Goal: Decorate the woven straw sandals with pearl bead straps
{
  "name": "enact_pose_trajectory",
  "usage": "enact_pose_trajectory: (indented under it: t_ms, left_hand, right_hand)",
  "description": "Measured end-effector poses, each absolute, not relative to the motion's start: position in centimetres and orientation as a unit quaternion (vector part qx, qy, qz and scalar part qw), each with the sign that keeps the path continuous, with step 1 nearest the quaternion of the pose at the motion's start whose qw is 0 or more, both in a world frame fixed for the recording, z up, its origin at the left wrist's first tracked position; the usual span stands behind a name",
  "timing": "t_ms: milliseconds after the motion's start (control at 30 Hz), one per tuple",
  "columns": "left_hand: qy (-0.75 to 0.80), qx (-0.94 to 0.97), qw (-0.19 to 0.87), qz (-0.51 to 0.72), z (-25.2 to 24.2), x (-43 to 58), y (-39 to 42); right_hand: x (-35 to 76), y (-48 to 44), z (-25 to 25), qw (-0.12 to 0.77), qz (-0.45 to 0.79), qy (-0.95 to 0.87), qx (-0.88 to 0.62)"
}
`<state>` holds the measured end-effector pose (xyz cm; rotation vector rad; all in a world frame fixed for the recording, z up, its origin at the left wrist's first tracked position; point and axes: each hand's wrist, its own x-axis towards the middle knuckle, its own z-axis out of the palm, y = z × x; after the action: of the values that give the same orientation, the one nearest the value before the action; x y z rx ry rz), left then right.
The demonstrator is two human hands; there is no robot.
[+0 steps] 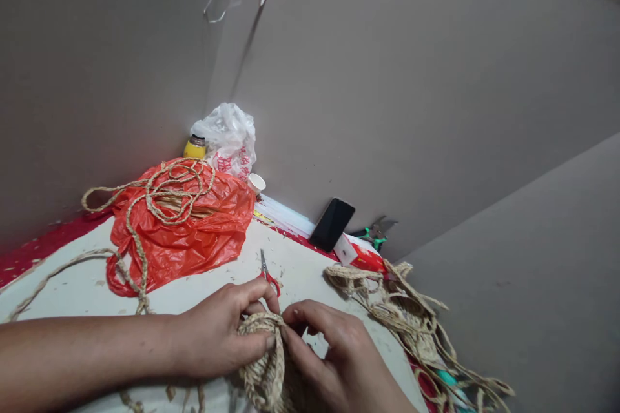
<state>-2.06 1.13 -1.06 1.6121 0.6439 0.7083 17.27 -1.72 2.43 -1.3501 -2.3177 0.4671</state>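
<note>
A woven piece of braided straw cord (264, 371) is at the bottom centre, between both hands. My left hand (225, 329) grips it from the left, with the thumb over its front and the fingers behind. My right hand (334, 352) pinches its upper right edge between thumb and forefinger; whether a loose strand lies in that pinch is too small to tell. Just beyond the hands lies a pair of small scissors (270, 276) with red handles, blades pointing away. The lower part of the woven piece is cut off by the frame edge.
A red plastic bag (223, 222) carries a coil of braided cord (181, 197). Behind it are a yellow jar (194, 147), a clear bag (230, 132) and a white cup (256, 182). A phone (332, 224) leans near pliers (379, 230). Tangled cord (411, 319) covers the right edge.
</note>
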Motion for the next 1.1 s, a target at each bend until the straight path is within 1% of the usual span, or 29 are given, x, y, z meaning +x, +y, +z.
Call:
enact_pose_trajectory:
  t_ms: [133, 267, 533, 667, 867, 967, 1100]
  left_hand:
    - [0.275, 0.704, 0.579, 0.305, -0.9, -2.2, 1.2]
    - [0.292, 0.709, 0.559, 0.314, -0.7, -2.2, 1.1]
    - [0.287, 0.714, 0.525, 0.363, -0.5, -2.2, 1.0]
    - [0.272, 0.711, 0.522, 0.385, -0.2, -2.2, 0.9]
    - [0.247, 0.729, 0.497, 0.401, -0.4, -2.5, 0.8]
    - [0.256, 0.726, 0.493, 0.405, -0.4, -2.5, 0.7]
    - [0.274, 0.718, 0.484, 0.419, -0.1, -2.4, 0.6]
  right_hand:
    - [17.3, -1.7, 2.6, 0.218, 0.191, -0.819, -0.495]
    - [17.0, -1.8, 2.6, 0.205, 0.209, -0.817, -0.497]
    - [16.7, -2.0, 2.7, 0.217, 0.225, -0.814, -0.490]
    - [16.4, -2.1, 2.7, 0.239, 0.249, -0.800, -0.491]
    - [16.4, -1.7, 3.6, 0.262, 0.363, -0.735, -0.509]
    - [16.8, -1.4, 3.6, 0.261, 0.411, -0.709, -0.510]
    - [17.2, -1.0, 3.1, 0.289, 0.472, -0.667, -0.498]
